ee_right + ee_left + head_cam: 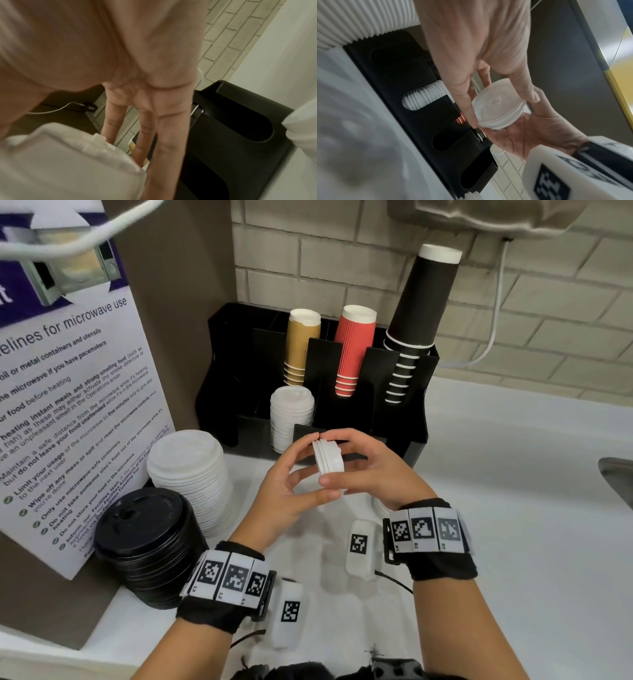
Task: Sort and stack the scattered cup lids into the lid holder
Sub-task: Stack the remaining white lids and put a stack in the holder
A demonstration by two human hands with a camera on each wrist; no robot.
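Just before the black lid holder, left hand and right hand both pinch a small white lid stack edgewise, apparently squaring it for a slot.

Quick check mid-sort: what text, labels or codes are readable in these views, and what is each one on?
Poster, heading cut off: "...elines for microwave use".
Poster, bold lines: "do not leave your food unattended", "Limit your usage", "Wipe off any mess or spill".
Poster, last lines: too small to read.
Wristbands: square black-and-white codes; tiny marks beneath, unreadable.
Wrist camera: a code, blurred.
Lids in both hands, cups: no text visible.
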